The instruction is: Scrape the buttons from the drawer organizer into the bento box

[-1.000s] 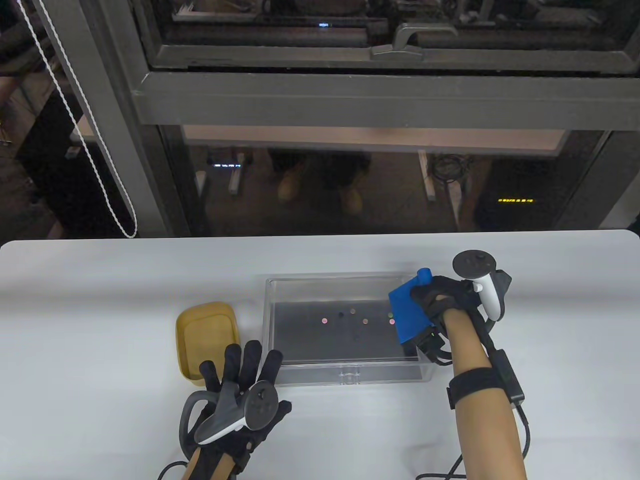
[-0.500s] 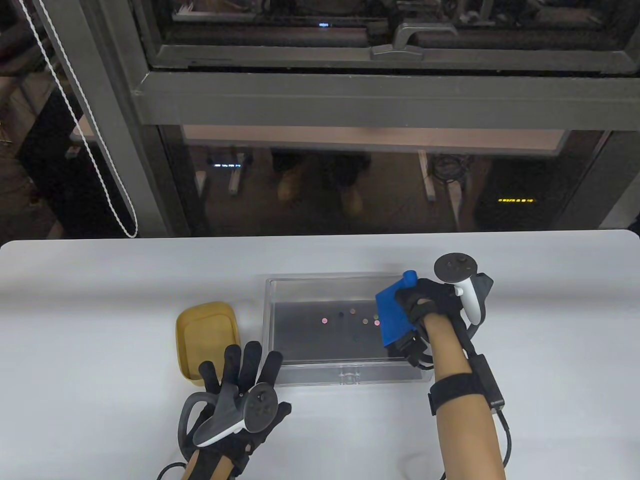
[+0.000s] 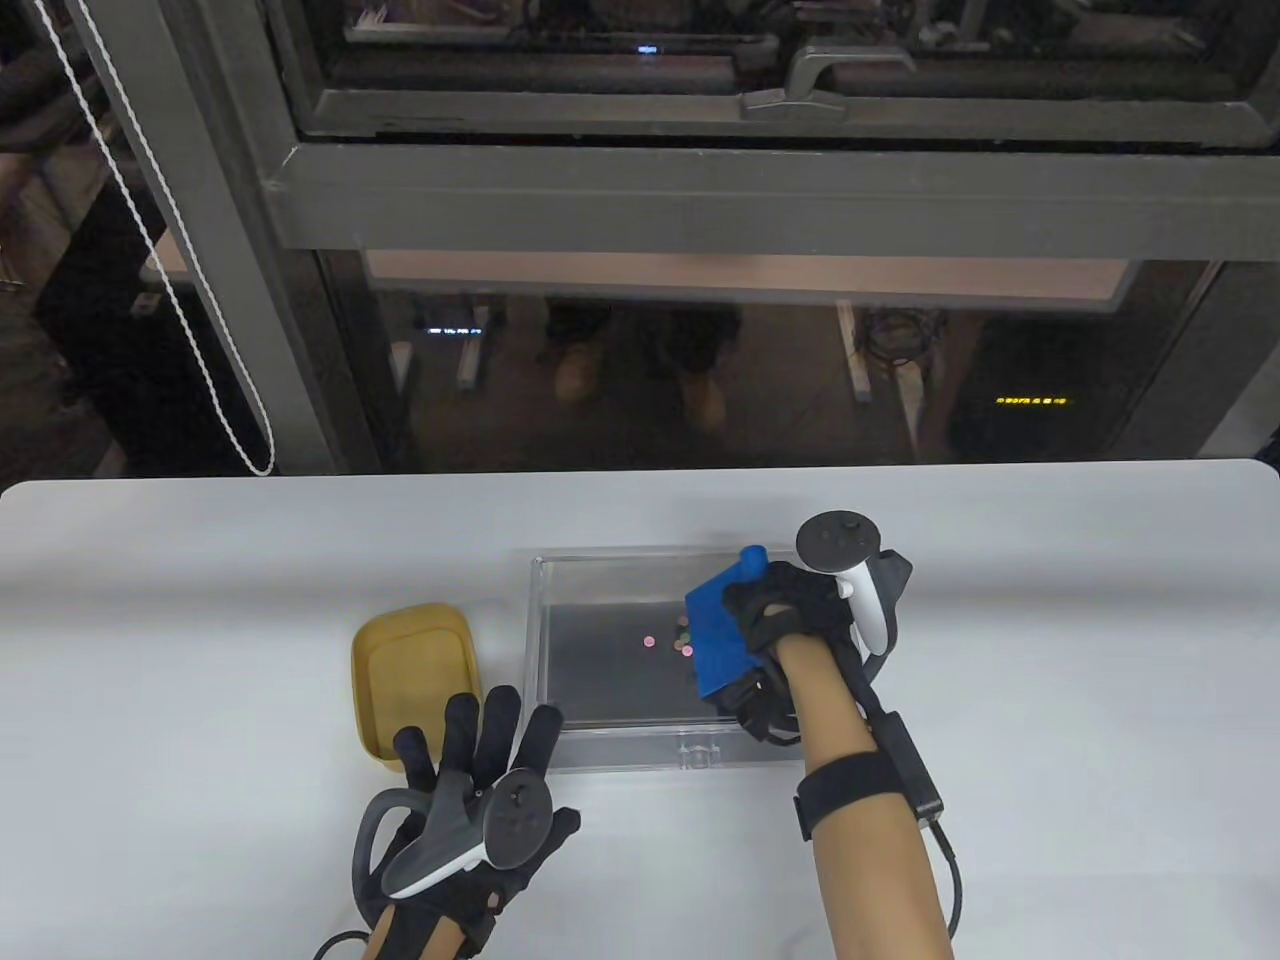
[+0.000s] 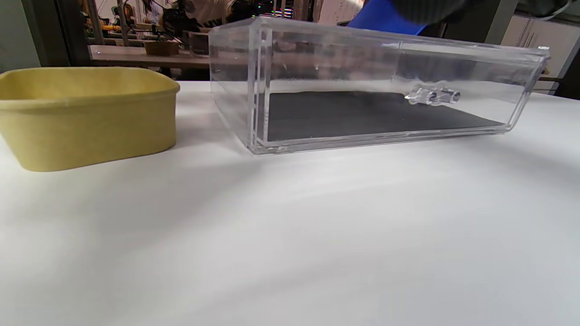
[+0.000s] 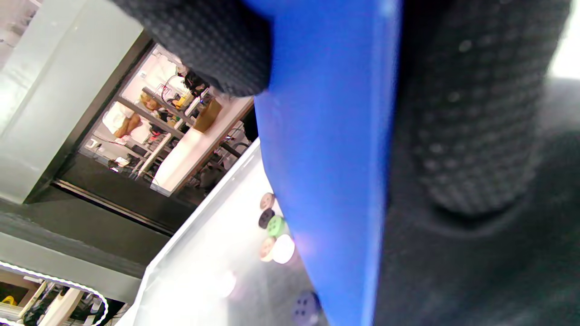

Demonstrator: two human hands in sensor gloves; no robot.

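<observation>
white table [image 3: 200, 620]; dark window frame [image 3: 700, 190] | beaded blind cord [image 3: 190, 330]

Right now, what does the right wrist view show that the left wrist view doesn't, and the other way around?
Only the right wrist view shows the buttons bunched against the blue scraper, and the right hand that grips it. Only the left wrist view shows the yellow bento box beside the clear drawer organizer, and the organizer's small knob. Both share the scraper, only a corner of it in the left view, and the organizer.
</observation>
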